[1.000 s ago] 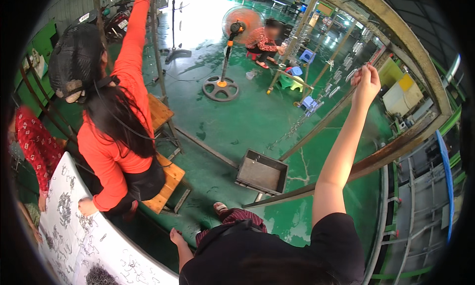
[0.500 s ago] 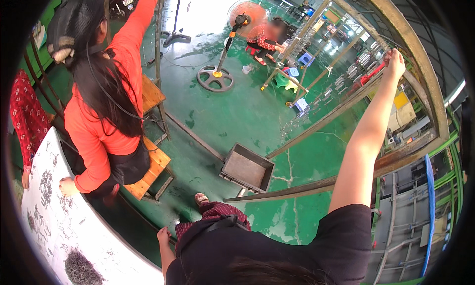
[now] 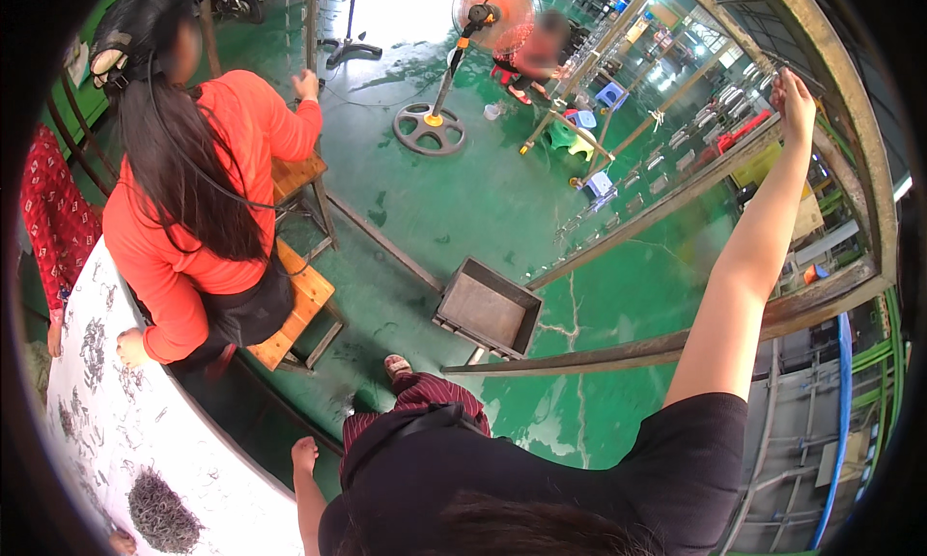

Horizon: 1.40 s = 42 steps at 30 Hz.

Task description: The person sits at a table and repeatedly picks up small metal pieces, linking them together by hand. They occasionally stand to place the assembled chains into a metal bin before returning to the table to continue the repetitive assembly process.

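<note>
My right arm stretches up and to the far right. My right hand (image 3: 796,105) is closed, with its fingertips pinched together beside the upper bar of a worn frame (image 3: 840,83); what lies between them is too small to make out. Low at the left, my left hand (image 3: 305,454) is held close to the edge of a white-topped table (image 3: 232,493). Its fingers are curled in, and their contents are hidden. On that table lie a heap of small dark pieces (image 3: 162,511) and loose scattered ones. Shiny small pieces (image 3: 666,165) hang in rows along the frame.
A co-worker in orange (image 3: 227,218) sits on a wooden bench (image 3: 299,305) at the left; a red patterned sleeve (image 3: 58,208) is beyond. A grey crate (image 3: 488,310) stands on the green floor. Farther back are a pedestal fan (image 3: 439,102), plastic stools (image 3: 570,136) and a seated person (image 3: 536,58).
The orange-sleeved co-worker's raised arm has come down and bent. My right hand has moved slightly up and right; my left hand has shifted slightly left.
</note>
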### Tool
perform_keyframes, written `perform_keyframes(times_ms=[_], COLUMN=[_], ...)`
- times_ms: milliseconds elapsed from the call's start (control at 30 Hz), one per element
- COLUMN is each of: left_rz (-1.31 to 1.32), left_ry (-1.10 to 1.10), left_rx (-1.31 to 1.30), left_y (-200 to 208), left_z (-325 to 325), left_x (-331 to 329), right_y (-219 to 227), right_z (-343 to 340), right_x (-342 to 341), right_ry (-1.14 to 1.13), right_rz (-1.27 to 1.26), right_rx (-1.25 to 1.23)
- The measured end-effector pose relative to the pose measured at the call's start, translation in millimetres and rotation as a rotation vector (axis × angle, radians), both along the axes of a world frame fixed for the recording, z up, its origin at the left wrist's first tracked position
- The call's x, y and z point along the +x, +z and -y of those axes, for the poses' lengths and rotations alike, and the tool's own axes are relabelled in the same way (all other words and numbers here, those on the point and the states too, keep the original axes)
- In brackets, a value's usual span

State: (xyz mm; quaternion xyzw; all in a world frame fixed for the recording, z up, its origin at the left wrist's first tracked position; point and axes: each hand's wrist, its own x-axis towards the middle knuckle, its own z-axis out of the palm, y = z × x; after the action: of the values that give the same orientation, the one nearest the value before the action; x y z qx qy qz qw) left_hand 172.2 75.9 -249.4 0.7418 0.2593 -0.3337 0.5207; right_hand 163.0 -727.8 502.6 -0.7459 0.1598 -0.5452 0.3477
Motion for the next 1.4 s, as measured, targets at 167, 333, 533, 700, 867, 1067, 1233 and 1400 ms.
perform_keyframes(times_ms=[167,333,533,700,867,1067,1233,1400], left_rz=[0.139,0.121,0.002,-0.094,-0.054,-0.093,-0.053,-0.055], left_ry=[-0.197,-0.239,-0.315,-0.244,-0.137,-0.158,-0.148,-0.150], left_rx=[-0.056,-0.135,-0.062,0.035,0.013,-0.059,-0.090,0.046], left_y=[-3.4,-1.0,36.2,52.8,58.2,54.0,33.6,80.9], left_z=[31.0,54.5,42.1,28.8,29.8,23.8,13.3,39.2], left_x=[25.3,29.3,21.8,3.2,-4.7,-14.9,-24.6,-7.0], right_y=[-40.0,-152.7,-350.7,-496.6,-592.8,-597.3,-654.7,-640.7], right_z=[-1.8,19.7,56.2,9.1,-31.7,-76.5,-52.3,-78.6], right_x=[-3.5,11.9,2.9,20.9,-0.5,1.0,-9.3,-9.2], right_ry=[-0.030,-0.216,-0.569,-0.396,-0.378,-0.541,-0.583,-0.398], right_rz=[0.357,0.518,-0.092,-0.974,-0.847,-0.925,-0.624,-0.380], right_rx=[-0.003,0.360,0.820,0.891,1.066,0.842,0.857,1.039])
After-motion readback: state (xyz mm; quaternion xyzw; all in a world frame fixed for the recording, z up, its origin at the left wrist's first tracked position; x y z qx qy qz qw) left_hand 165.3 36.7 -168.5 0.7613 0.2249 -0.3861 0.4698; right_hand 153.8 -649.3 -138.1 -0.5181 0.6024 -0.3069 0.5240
